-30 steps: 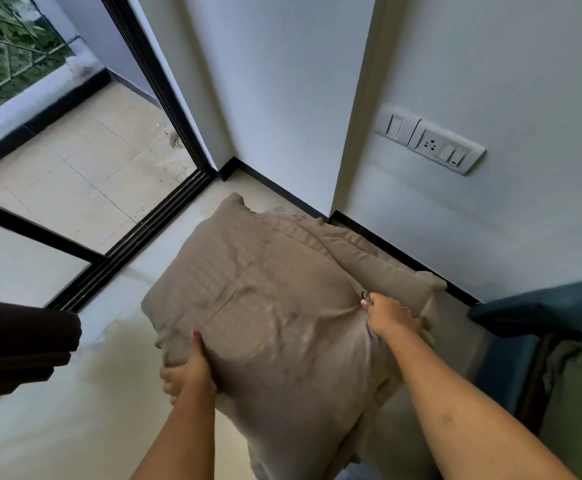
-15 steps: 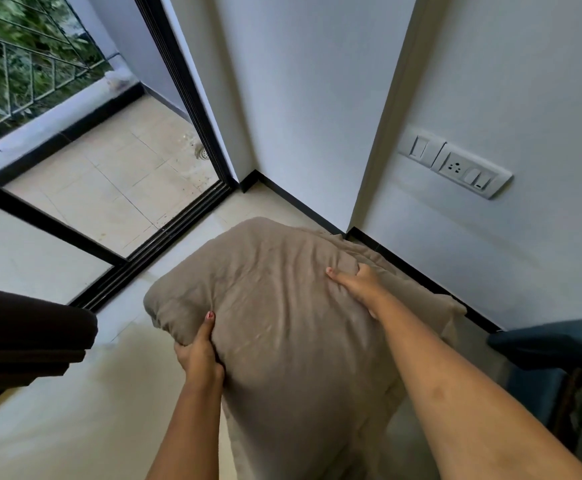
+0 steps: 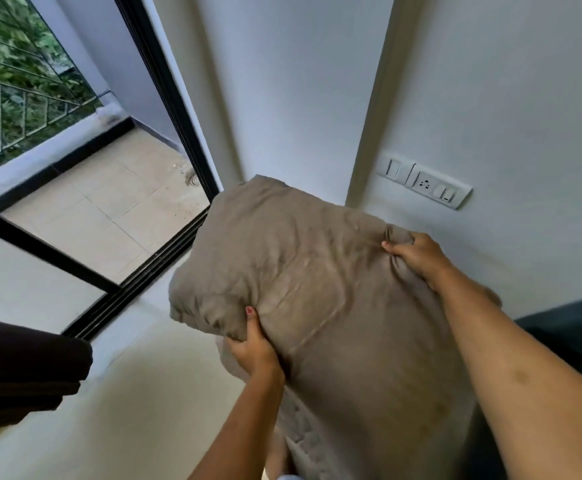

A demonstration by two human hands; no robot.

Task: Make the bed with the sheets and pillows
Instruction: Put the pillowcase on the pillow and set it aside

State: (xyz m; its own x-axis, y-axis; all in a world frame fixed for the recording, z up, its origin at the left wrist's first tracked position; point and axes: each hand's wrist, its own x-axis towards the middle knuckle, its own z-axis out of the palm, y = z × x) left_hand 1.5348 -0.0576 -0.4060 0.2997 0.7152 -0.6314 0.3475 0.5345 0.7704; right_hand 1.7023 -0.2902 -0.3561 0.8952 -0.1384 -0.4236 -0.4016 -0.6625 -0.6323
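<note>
While both hands [image 3: 253, 351] clutch, taupe pillow [image 3: 317, 289] aloft

Soft daylight from the balcony door [image 3: 85, 202], slight motion blur, wide-angle edge distortion

taupe pillow [image 3: 317, 289], wrinkled, held upright

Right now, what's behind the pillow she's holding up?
Behind the pillow, held by left hand and right hand: white wall, switch plate, door track. The floor corner is covered.
</note>
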